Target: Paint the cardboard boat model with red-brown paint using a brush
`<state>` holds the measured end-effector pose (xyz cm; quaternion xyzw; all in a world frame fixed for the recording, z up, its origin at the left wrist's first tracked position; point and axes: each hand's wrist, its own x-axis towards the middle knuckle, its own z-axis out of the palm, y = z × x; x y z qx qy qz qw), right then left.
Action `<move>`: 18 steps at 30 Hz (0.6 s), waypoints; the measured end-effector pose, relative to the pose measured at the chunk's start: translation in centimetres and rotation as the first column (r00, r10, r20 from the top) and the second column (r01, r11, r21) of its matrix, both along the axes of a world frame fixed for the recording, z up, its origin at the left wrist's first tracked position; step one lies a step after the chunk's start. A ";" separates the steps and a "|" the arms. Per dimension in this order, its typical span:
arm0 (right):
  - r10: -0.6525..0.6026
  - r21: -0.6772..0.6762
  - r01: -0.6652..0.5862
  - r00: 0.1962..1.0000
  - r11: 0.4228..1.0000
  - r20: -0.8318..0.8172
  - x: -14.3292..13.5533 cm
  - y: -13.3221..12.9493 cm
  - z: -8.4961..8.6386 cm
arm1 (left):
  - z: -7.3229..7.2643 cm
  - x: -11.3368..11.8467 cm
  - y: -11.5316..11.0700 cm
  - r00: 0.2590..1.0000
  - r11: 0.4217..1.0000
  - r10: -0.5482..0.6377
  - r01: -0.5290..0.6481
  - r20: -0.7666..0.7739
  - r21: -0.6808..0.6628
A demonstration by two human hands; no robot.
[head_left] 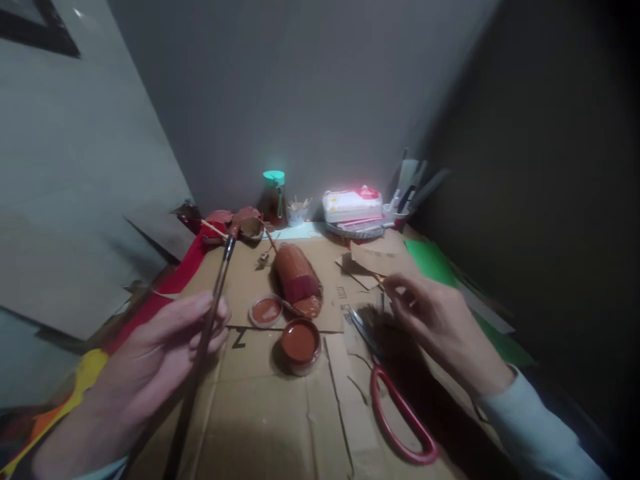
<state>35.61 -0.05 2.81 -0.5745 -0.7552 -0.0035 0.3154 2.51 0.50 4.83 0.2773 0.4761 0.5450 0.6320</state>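
Note:
A dark-handled paintbrush (pixel 209 327) is gripped in my left hand (pixel 173 347), its paint-coated bristles pointing up and away. My right hand (pixel 430 320) pinches a small, thin, light brown piece close to a scrap of cardboard (pixel 375 258); blur hides exactly what it is. Between my hands, a reddish-brown painted cylinder (pixel 296 270) lies on its side, with a darker red band near its front end. In front of it stand an open jar of brown paint (pixel 301 341) and its paint-smeared lid (pixel 265 311). Red-handled scissors (pixel 395 407) lie below my right hand.
Cardboard sheets (pixel 265 407) cover the table. Along the back are painted pieces (pixel 219 221), a teal-capped bottle (pixel 275 197), a cup of small sticks (pixel 299 212), a tissue pack (pixel 353 204) and a cup of pens (pixel 396 217). Green paper (pixel 433 260) lies right.

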 end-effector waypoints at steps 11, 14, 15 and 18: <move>0.148 -0.130 -0.127 0.975 0.983 0.165 -2.4 -0.4 -2.5 | 0.5 -0.9 0.0 0.996 0.997 0.072 -0.072 0.050 -0.003; 0.141 -0.145 -0.115 0.973 0.983 0.184 -2.2 -0.4 -2.5 | 0.3 -1.0 -0.1 0.998 1.000 0.023 -0.024 0.055 0.018; 0.137 -0.155 -0.108 0.972 0.982 0.189 -2.0 -0.4 -2.4 | 0.2 -1.0 -0.2 0.997 1.000 0.016 -0.018 0.069 0.023; 0.115 -0.182 -0.078 0.972 0.980 0.204 -1.6 -0.6 -1.9 | 0.0 -1.1 -0.3 0.993 0.999 0.017 -0.020 0.114 0.025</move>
